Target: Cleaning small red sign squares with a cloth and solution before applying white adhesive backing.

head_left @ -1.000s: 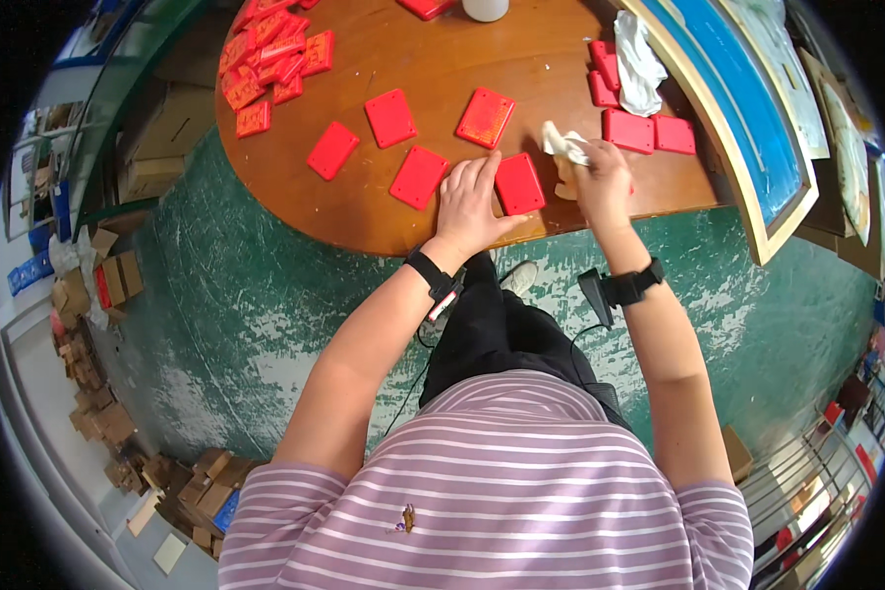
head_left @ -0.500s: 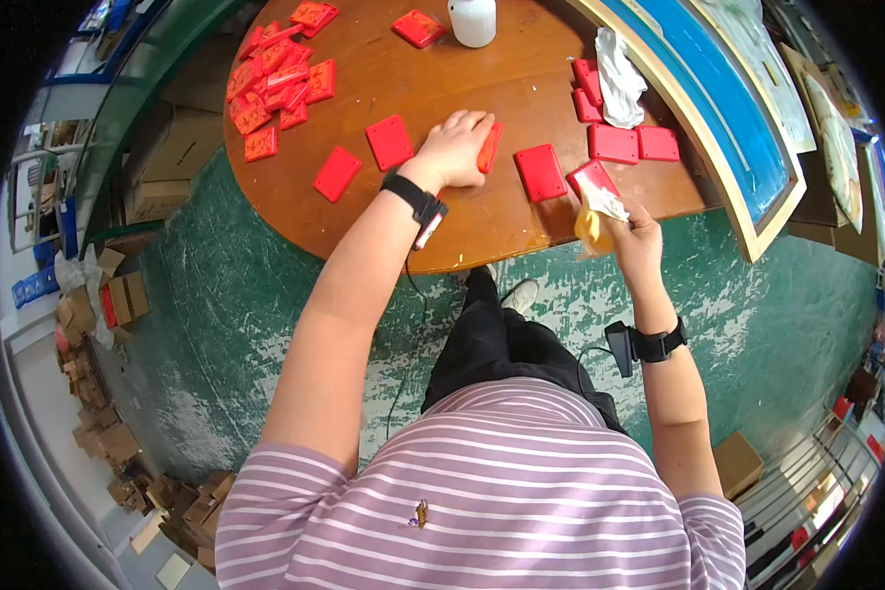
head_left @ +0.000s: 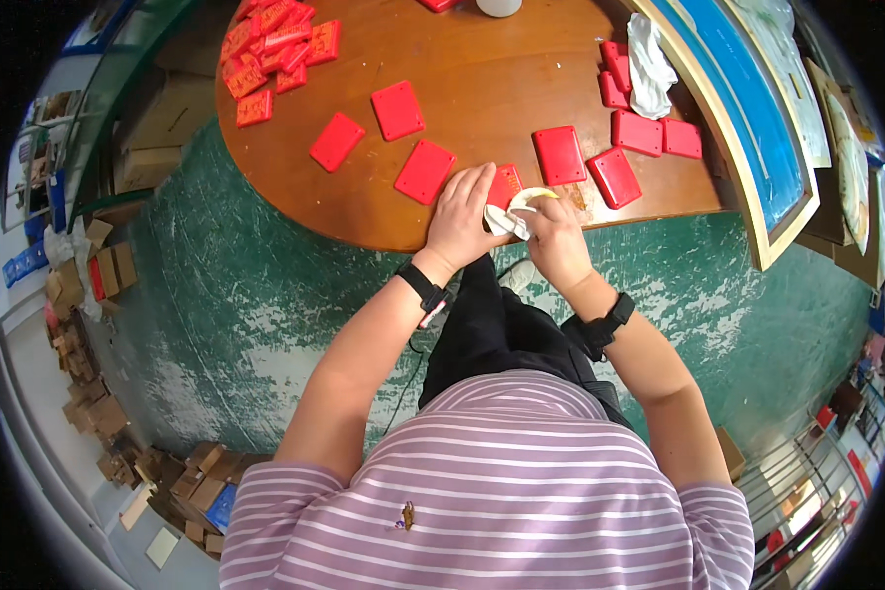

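Close to the table's near edge, my left hand (head_left: 459,218) grips the left side of a flat red plastic case (head_left: 504,184), with printing on its upper face. My right hand (head_left: 559,242) pinches a crumpled white and yellow cloth (head_left: 507,223) and presses it on the near part of that case. The cloth and fingers hide much of the case. Just left of my left hand lies another red case (head_left: 426,172), showing a plain face with small corner holes. Right of my hands are two more plain red cases, one upright (head_left: 560,155) and one tilted (head_left: 615,178).
A heap of printed red cases (head_left: 281,44) is at the far left of the brown table (head_left: 482,98). A white cloth (head_left: 649,67) lies beside more cases at right. A wood-framed blue screen (head_left: 726,88) leans over the right edge. A white container (head_left: 500,6) stands at the back.
My left hand has drawn a red case toward the near edge. My right hand has come left with the cloth onto it. The head view has shifted slightly.
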Action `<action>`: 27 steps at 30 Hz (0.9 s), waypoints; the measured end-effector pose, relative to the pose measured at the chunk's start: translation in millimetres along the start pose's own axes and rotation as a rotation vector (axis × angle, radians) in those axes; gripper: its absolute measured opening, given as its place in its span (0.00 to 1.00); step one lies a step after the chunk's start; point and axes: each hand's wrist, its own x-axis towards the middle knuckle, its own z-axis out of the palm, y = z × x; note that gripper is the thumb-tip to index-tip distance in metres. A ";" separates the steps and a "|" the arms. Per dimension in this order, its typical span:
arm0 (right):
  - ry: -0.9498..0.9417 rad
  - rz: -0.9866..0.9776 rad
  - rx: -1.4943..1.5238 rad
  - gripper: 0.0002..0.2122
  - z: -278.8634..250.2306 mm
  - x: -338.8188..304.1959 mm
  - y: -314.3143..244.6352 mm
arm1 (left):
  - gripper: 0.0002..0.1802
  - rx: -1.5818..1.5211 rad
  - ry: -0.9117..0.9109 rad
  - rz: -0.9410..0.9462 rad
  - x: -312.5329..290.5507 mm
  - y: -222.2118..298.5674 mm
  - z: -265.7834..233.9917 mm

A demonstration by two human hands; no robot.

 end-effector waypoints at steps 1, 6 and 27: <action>0.005 -0.019 -0.002 0.14 1.5 7.5 2.2 | 0.53 -0.011 0.001 0.002 -0.2 -1.9 0.6; 0.020 0.019 -0.074 0.13 14.9 60.8 15.2 | 0.53 -0.089 0.033 -0.001 5.7 0.2 5.5; -0.020 0.073 0.007 0.14 1.6 18.5 8.4 | 0.53 -0.065 0.052 0.014 3.8 -1.6 2.4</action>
